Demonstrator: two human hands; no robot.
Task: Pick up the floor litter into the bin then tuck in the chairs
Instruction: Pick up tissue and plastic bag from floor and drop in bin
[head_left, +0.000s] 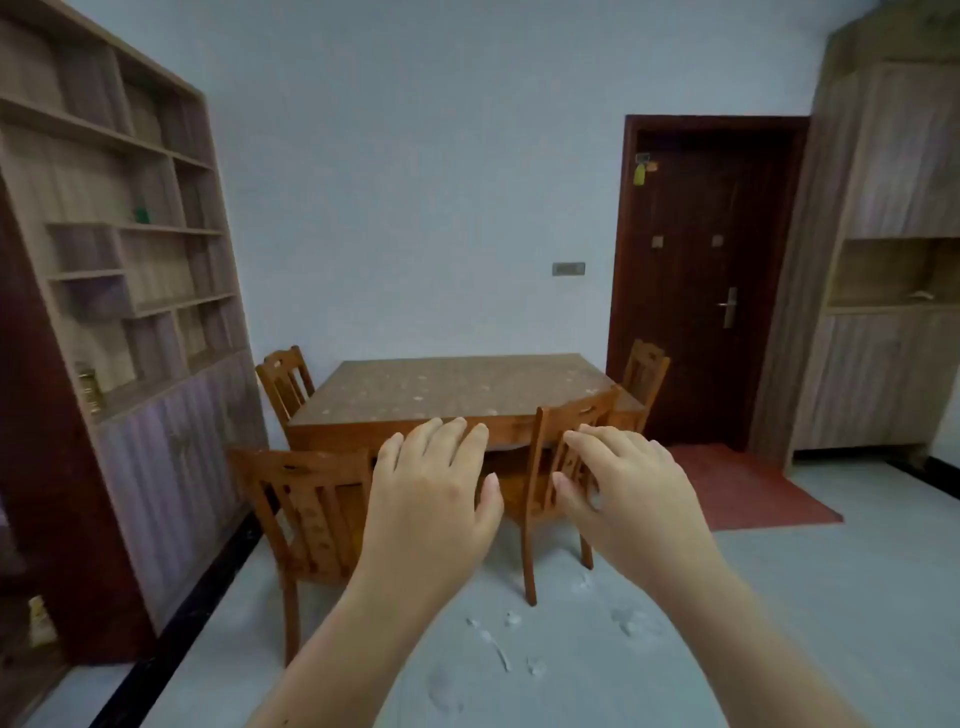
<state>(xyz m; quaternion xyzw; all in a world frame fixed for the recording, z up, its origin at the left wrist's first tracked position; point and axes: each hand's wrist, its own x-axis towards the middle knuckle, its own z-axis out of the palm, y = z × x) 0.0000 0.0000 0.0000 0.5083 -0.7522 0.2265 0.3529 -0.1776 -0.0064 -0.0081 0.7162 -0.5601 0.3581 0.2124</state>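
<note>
Ahead of us: our left hand (431, 499) and right hand (628, 493) hover apart, fingers spread, holding nothing.
Beyond our right hand: angled chair (571, 431) stands pulled out from the table (457, 384) edge.
Left of our left hand: second chair (306, 499), back toward us, near the table corner.
Below our hands: white litter scraps (498, 649) lie on the grey floor (779, 597), near the angled chair's legs.
Right of our right hand: open floor runs to a red mat (743, 488).
</note>
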